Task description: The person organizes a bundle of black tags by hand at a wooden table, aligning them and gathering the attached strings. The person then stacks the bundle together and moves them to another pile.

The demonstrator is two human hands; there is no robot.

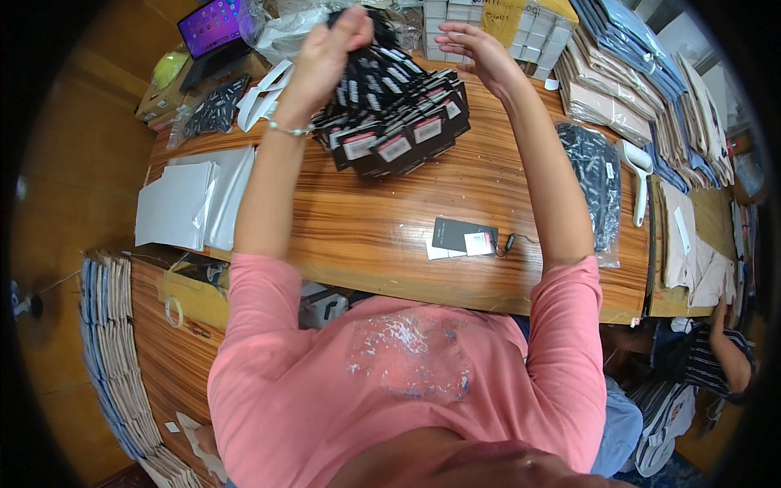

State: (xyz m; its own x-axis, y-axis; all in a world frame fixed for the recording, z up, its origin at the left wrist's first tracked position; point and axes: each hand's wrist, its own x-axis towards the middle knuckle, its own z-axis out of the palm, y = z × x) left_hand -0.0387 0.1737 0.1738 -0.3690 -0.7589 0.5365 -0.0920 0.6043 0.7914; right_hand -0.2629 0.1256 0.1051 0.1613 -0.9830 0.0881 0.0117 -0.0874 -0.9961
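Above the far side of the wooden desk [390, 232], the left hand [329, 45] is closed around the top of a thick bunch of black hang tags [390, 114]. The bunch hangs from that grip and fans out downward, its lower end resting on or just over the desk; each tag is a black card with a small white label near its end. The right hand [476, 49] is just right of the bunch, fingers spread and loosely curled, holding nothing that can be seen.

A single black tag with a white label [465, 237] and a short cord lies flat on the desk nearer the person, well apart from the bunch. On the right side of the desk lies a clear plastic bag [598, 179] filled with dark small pieces, and a white handheld tool [639, 175] lies just beside it. At the left is another clear bag of dark pieces [213, 110], and near it a stack of grey flat sheets [191, 199]. Small white boxes [488, 24] are stacked at the far edge, with folded clothes [626, 73] piled to their right. A laptop [213, 32] with a lit screen stands at the far left.
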